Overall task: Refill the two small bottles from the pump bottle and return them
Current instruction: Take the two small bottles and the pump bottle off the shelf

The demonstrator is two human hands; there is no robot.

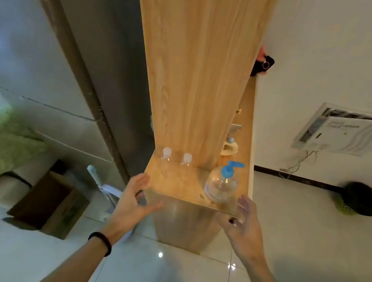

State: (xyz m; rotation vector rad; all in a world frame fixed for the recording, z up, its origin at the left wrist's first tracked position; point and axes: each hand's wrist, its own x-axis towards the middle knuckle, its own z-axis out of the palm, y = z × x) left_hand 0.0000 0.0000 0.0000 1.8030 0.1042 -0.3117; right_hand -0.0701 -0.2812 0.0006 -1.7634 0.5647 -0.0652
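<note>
Both open hands, left hand (135, 198) and right hand (245, 222), at shelf (172, 183) front edge.

One head-worn wide-angle view looks forward and steeply down from close above the wooden shelf (172, 183) at frame centre, with tiled floor (288, 233) filling the lower frame.

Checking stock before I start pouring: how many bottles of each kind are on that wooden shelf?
Small clear bottles: 2 (left bottle, right bottle)
Pump bottle with blue pump: 1
Total: 3
</note>
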